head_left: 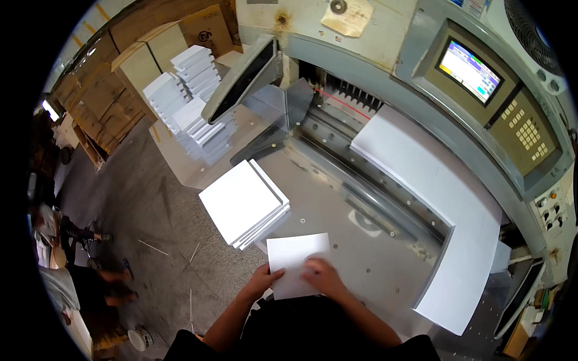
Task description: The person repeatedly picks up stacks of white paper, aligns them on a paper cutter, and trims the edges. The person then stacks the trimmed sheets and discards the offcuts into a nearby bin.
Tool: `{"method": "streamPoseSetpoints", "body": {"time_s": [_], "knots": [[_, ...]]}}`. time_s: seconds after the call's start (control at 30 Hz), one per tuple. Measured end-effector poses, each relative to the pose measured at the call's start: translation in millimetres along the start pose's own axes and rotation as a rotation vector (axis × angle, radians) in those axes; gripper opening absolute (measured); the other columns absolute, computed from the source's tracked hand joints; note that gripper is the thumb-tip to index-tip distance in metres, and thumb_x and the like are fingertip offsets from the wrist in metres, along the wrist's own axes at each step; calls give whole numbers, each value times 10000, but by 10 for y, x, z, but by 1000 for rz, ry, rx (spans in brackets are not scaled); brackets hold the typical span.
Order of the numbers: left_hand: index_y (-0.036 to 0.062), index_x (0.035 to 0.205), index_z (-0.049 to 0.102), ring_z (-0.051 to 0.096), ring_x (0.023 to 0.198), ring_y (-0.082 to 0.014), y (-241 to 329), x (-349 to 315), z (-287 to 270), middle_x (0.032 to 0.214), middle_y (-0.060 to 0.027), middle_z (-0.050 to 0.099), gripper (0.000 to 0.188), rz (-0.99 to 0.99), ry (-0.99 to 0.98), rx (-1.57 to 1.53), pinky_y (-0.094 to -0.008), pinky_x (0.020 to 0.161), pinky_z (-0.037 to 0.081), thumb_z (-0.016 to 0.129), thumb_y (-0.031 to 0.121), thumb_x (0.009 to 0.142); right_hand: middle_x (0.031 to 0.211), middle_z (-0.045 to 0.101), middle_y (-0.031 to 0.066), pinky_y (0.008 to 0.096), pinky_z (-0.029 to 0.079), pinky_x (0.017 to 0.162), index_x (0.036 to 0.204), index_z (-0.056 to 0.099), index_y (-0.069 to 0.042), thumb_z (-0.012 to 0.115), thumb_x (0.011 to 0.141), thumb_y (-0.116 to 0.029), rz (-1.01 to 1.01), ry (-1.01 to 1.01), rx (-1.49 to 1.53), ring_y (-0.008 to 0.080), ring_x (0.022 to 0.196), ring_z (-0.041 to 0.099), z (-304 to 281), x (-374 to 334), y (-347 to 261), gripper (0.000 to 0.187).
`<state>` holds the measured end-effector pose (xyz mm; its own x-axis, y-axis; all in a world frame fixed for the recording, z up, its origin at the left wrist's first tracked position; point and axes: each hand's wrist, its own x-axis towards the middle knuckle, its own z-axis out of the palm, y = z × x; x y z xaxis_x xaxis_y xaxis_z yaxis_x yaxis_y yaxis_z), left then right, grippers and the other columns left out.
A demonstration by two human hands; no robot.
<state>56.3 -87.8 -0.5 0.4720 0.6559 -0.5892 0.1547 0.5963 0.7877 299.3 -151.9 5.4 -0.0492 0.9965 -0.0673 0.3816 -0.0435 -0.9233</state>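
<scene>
A stack of white paper sheets point(298, 248) is held at the near edge of the metal table, close to my body. My left hand point(265, 280) grips its left edge, thumb on top. Over the right part of the same paper is my right hand point(322, 277), blurred by motion, its fingers not clear. Just beyond and to the left sits a squared pile of white paper point(244, 203), its layers slightly offset. A long white paper stack point(445, 186) lies to the right, partly under the front of a paper cutting machine point(361, 57).
A red light line point(343, 103) crosses the cutter's opening. The control screen point(470, 70) is at upper right. More paper piles point(192, 99) stand at the far left, near cardboard boxes point(108, 108). A person point(78, 283) is at the lower left, by a white bucket point(140, 339).
</scene>
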Motion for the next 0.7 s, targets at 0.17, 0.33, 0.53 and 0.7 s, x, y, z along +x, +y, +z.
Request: {"method": "streamPoseSetpoints", "body": {"time_s": [0.17,0.33,0.53,0.7], "knots": [[3,1286,544,590,1046,-163,348,-31,154,1147,-95,635,413,301,-24,142,-336,896,489,654,212,948,1293,557,157,373,520,857,1196,547,18,787,794,-122,338,487,270,241,1070,613,-568,-101,-238,489],[40,1289,554,582,1085,-144,694,92,173,1171,-57,645,365,413,-176,259,-307,929,467,641,93,939,1072,667,94,323,516,834,1203,572,-4,780,818,-127,479,140,275,185,937,633,-928,-142,-417,454],[45,1269,545,614,1146,-258,860,183,250,1241,-116,641,368,463,-101,409,-360,951,479,640,140,926,983,689,99,314,526,789,1090,599,-33,763,816,-126,233,489,114,192,899,666,-575,-196,-636,333],[46,1201,546,608,1099,-376,691,308,325,1147,-183,642,346,653,91,548,-431,919,482,641,240,931,898,689,110,324,528,756,1034,599,-33,767,805,-124,177,556,-45,226,839,677,-487,-110,-411,299]]}}
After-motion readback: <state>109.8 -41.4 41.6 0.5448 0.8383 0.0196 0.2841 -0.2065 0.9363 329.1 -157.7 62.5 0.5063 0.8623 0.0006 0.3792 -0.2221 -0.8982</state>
